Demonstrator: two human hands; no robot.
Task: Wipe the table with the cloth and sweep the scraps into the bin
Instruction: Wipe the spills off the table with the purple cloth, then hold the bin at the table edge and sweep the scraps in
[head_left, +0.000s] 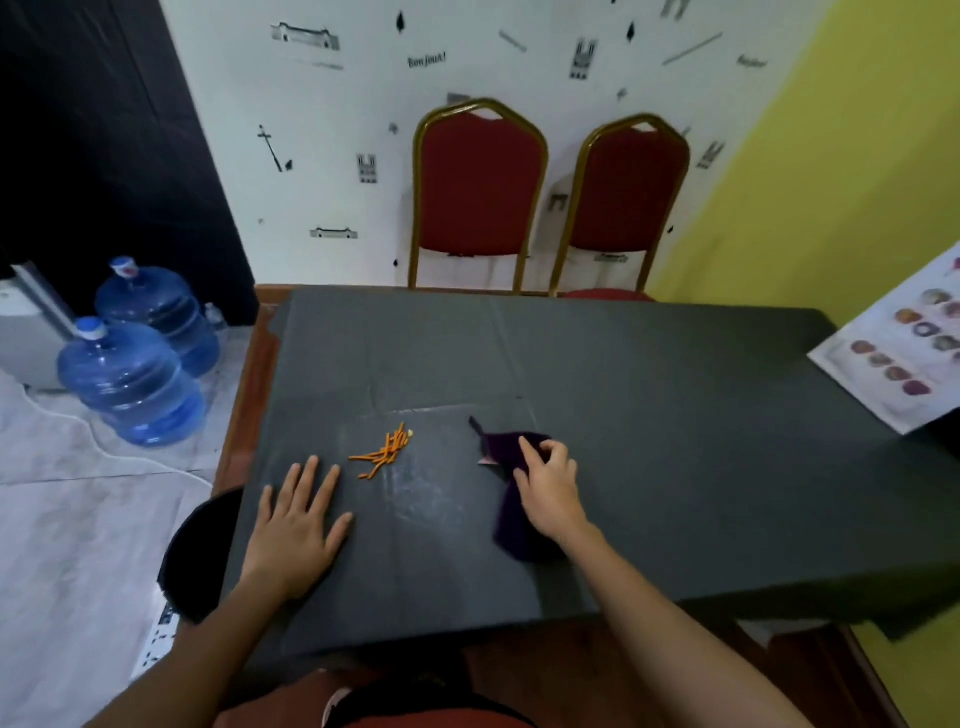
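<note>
A dark purple cloth (506, 452) lies crumpled on the black-covered table (649, 395). My right hand (548, 486) rests on top of it, fingers curled into the fabric. Left of the cloth sits a small pile of orange scraps (384, 453). My left hand (298, 525) lies flat on the table with fingers spread, just below and left of the scraps, not touching them. A black round bin (200, 551) stands on the floor at the table's left edge, partly hidden under the table.
Two red chairs (480, 192) stand behind the table's far edge. Two blue water jugs (130, 379) sit on the floor at the left. A printed sheet (904, 353) overhangs the table's right side.
</note>
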